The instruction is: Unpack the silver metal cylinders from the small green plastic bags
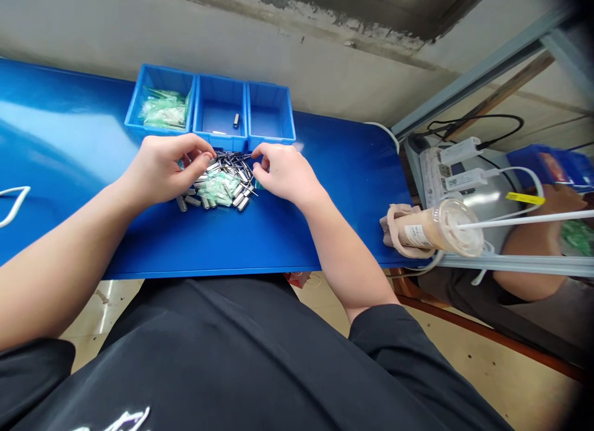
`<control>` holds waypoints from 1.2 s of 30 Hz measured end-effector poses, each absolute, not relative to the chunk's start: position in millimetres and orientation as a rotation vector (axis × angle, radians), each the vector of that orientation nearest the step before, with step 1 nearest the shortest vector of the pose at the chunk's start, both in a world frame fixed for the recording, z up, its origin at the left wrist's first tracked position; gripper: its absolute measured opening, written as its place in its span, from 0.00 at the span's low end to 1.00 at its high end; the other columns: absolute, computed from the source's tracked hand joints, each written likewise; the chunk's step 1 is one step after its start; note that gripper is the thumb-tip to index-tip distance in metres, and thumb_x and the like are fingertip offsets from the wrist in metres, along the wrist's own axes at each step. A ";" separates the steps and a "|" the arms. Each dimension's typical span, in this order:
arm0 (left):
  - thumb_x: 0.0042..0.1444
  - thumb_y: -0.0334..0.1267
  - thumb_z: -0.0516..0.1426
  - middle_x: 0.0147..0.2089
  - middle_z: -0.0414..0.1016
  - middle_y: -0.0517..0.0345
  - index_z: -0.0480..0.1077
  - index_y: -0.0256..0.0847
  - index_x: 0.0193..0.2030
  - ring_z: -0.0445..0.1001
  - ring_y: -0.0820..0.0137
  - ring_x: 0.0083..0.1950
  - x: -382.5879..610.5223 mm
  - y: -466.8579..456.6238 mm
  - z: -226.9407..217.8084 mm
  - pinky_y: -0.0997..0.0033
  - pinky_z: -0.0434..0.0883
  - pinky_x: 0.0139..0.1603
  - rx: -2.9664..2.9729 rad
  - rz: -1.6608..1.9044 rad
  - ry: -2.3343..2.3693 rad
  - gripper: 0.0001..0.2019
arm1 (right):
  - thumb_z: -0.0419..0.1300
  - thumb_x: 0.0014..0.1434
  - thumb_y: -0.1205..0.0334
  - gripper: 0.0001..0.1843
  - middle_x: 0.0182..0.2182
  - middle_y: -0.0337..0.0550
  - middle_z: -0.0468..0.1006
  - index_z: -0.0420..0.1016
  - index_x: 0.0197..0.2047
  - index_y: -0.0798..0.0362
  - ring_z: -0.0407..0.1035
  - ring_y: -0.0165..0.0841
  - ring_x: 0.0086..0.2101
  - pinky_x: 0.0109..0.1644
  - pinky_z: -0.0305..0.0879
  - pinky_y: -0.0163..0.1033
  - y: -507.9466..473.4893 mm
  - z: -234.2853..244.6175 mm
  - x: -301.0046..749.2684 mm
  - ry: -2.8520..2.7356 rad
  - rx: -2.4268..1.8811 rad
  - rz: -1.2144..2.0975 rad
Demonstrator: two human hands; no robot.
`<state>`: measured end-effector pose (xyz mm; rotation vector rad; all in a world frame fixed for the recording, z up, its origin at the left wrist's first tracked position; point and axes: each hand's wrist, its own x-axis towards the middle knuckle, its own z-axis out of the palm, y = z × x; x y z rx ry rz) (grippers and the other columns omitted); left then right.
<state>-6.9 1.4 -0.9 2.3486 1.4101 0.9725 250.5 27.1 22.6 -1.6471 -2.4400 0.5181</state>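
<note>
A heap of small metal cylinders with thin leads and pale green plastic pieces lies on the blue table. My left hand rests at the heap's left edge, fingers curled, thumb and forefinger pinched on a small part at the top of the heap. My right hand is at the heap's right edge, fingers bent in a pinch over a small greenish piece. Which exact parts the fingers hold is too small to tell.
Three blue bins stand behind the heap: the left bin holds green pieces, the middle bin one metal part, the right bin looks bare. A lidded drink cup with a straw lies at the table's right end. Another person's arm is beyond it.
</note>
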 end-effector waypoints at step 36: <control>0.70 0.51 0.55 0.36 0.82 0.64 0.80 0.49 0.46 0.77 0.74 0.34 -9.8 3.3 -3.6 0.73 0.76 0.39 2.349 0.961 1.412 0.14 | 0.72 0.61 0.64 0.35 0.62 0.52 0.75 0.73 0.71 0.47 0.72 0.48 0.63 0.74 0.70 0.60 26.7 34.7 265.8 -2.588 -1.614 0.760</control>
